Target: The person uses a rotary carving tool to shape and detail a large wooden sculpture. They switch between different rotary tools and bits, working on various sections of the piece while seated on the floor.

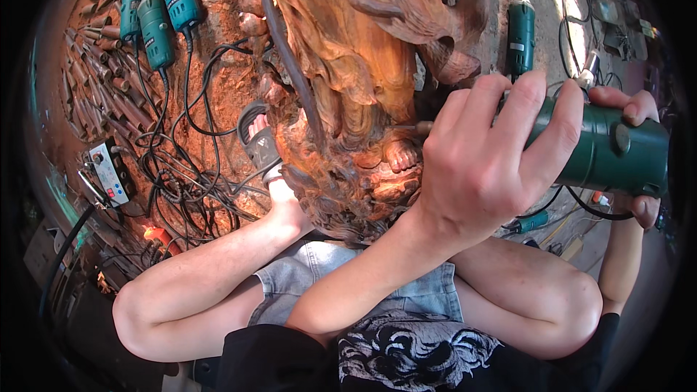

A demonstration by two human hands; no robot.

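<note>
A large green electric die grinder (617,144) lies crosswise at the right, held between both hands. My left hand (483,163) wraps over its front part, with the arm crossing my lap from the lower left. At the rear of the body, my right hand (640,107) grips it, fingers over the top and thumb side below. The thin bit (415,128) points left at a reddish-brown wood carving (348,51) standing between my legs. Its tip is by the folds above a carved foot (401,154); contact cannot be made out. My left hand hides the grinder's nose.
Three green grinders (156,29) lie at the far left beside a pile of slim brownish rods (98,91). Tangled black cables (170,181) run to a white control box (109,174). Another green grinder (520,36) stands far right. My sandalled foot (259,141) rests against the carving.
</note>
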